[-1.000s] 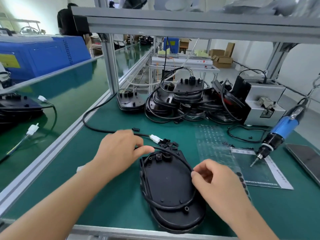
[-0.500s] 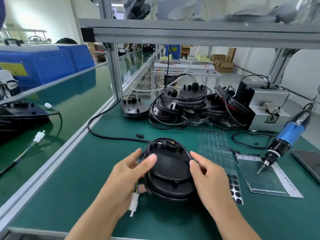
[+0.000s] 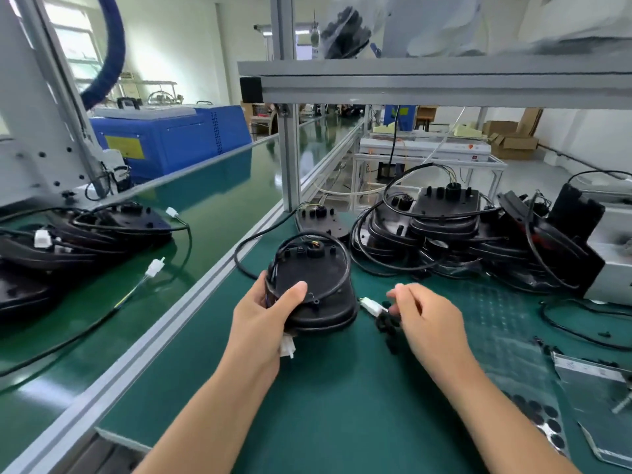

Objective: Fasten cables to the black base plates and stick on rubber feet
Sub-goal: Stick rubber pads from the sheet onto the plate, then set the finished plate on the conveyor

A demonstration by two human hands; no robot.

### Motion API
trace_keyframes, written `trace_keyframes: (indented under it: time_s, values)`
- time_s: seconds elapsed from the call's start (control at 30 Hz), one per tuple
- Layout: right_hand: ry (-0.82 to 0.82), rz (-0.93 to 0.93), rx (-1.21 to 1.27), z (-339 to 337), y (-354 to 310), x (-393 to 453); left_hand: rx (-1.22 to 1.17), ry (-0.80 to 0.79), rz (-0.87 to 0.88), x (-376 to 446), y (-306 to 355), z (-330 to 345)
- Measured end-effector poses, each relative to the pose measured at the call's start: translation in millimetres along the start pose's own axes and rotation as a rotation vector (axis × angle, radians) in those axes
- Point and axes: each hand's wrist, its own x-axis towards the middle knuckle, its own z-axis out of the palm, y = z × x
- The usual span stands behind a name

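Note:
My left hand [image 3: 260,313] grips a black oval base plate [image 3: 314,289] at its left edge, thumb on top, and holds it tilted above the green mat. A black cable [image 3: 342,268] loops round the plate's rim, and a white connector [image 3: 287,347] hangs below my palm. My right hand [image 3: 431,323] is off the plate, its fingers loosely curled over another white connector [image 3: 371,306] and some small black clips [image 3: 386,328] on the mat; I see nothing gripped. A clear sheet of black rubber feet [image 3: 540,419] lies at the lower right.
Stacked base plates with cables [image 3: 441,220] fill the back of the mat, with a grey machine [image 3: 612,265] at the right. More plates [image 3: 85,234] lie on the green conveyor at the left. An aluminium post [image 3: 289,159] and rail separate the two.
My right hand has let go of the plate and moved right to the clips. My left hand has lifted the plate up and away from me. My view has turned left.

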Motion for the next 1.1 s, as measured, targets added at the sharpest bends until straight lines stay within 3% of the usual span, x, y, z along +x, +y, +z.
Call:
trace_keyframes:
  time_s: [0.17,0.33,0.6,0.87,0.97,1.1]
  values:
    - [-0.088,-0.011,-0.211,8.3,17.2,1.3,0.225,0.186,0.189,38.9,32.0,-45.9]
    - [-0.115,-0.047,-0.329,11.2,10.5,-0.8,0.338,0.320,0.214,57.9,58.9,-98.3]
    - [-0.077,-0.061,-0.302,11.1,7.8,-4.9,0.516,0.583,0.214,61.3,63.8,-176.1]
    - [-0.035,-0.101,-0.309,9.7,6.7,-7.1,0.567,0.936,0.049,48.8,54.2,-204.5]
    - [-0.019,-0.118,-0.303,9.0,6.1,-8.9,0.753,1.006,0.005,50.3,57.2,-196.0]
    - [-0.032,-0.111,-0.293,8.7,4.7,-9.4,1.182,1.083,-0.060,47.2,64.1,-182.2]
